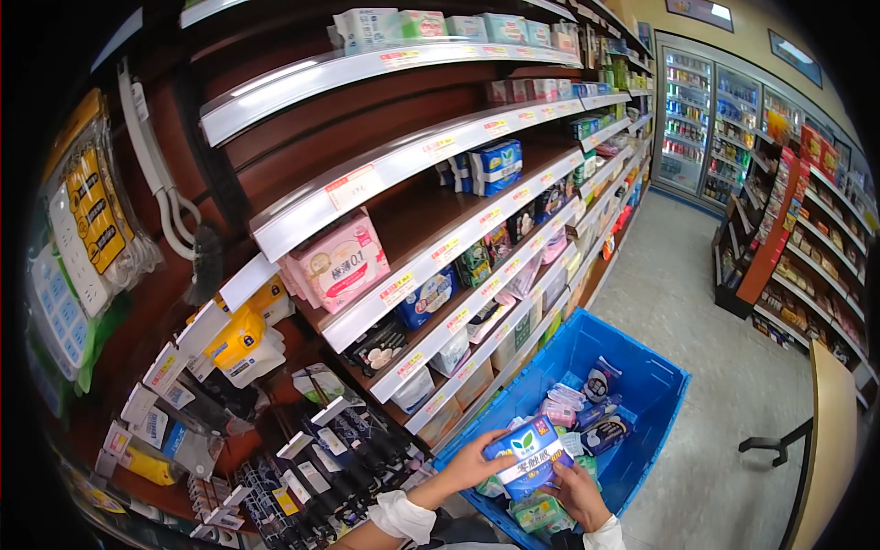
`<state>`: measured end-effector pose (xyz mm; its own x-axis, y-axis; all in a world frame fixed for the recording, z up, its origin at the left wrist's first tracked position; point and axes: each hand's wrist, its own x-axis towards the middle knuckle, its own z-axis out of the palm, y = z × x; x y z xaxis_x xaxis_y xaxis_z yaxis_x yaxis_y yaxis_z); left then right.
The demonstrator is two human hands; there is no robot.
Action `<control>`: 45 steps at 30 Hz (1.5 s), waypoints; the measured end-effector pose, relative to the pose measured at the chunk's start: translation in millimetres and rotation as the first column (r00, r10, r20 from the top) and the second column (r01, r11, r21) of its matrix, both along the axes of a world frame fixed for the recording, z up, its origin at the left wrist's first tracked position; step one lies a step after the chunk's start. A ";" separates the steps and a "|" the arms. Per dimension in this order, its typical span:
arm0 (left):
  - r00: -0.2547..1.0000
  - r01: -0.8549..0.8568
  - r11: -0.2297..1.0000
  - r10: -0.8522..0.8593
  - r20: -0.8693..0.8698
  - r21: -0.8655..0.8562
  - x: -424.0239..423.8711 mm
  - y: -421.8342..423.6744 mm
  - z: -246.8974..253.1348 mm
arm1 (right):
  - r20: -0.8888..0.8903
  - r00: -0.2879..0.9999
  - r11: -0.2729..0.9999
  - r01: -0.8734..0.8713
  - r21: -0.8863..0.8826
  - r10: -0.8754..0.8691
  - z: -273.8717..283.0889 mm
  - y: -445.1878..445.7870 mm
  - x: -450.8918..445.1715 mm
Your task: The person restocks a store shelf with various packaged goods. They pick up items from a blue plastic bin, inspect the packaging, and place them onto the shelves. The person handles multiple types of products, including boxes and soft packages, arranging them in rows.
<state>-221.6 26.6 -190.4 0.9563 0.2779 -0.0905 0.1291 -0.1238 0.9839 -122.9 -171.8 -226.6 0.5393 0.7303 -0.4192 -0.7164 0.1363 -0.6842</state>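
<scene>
A blue and white pack of sanitary pads (526, 455) is held between both my hands above a blue plastic crate. My left hand (478, 459) grips its left side, thumb across the front. On the lower right edge, the fingers of my right hand (576, 489) close around the pack. Beneath, the blue crate (646, 357) holds many loose packs, among them a green pack (540, 512), a pink pack (558, 412) and a dark blue pack (608, 434). My hands hide part of the crate's contents.
Left of the crate rises a shelf unit (412, 292) with a pink pack (340, 265) and blue packs (496, 167). Umbrellas (323, 474) hang at lower left. A wooden tabletop (828, 433) stands right of the tiled aisle (660, 275). Drink coolers (708, 124) line the back.
</scene>
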 end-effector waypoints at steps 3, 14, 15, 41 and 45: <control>0.998 -0.036 0.999 0.036 0.058 -0.007 -2.2 2.1 -3.0 | -0.006 1.000 0.999 -0.018 0.033 0.018 4.6 2.0 -2.1; 0.989 -0.140 0.990 0.140 -0.054 0.002 -8.4 -0.8 8.8 | 0.071 0.996 0.999 -0.047 -0.015 0.048 13.3 0.2 -6.6; 0.988 -0.154 0.988 0.153 -0.036 -0.026 -9.9 -0.7 5.6 | 0.077 0.996 0.998 -0.051 -0.024 0.052 13.1 0.2 -9.3; 0.995 -0.093 0.991 0.090 -0.040 -0.098 -16.7 28.9 -10.4 | 0.092 0.988 0.987 -0.113 -0.110 0.123 10.2 21.7 -22.2; 0.992 -0.114 0.988 0.108 -0.061 -0.106 -16.3 32.0 -5.9 | 0.062 0.989 0.986 -0.129 -0.106 0.136 4.9 26.2 -18.4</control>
<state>-238.0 58.6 -196.2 0.9129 0.3676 -0.1776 0.1904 0.0016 0.9817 -141.3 -145.6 -221.7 0.4705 0.7531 -0.4599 -0.6741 -0.0295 -0.7380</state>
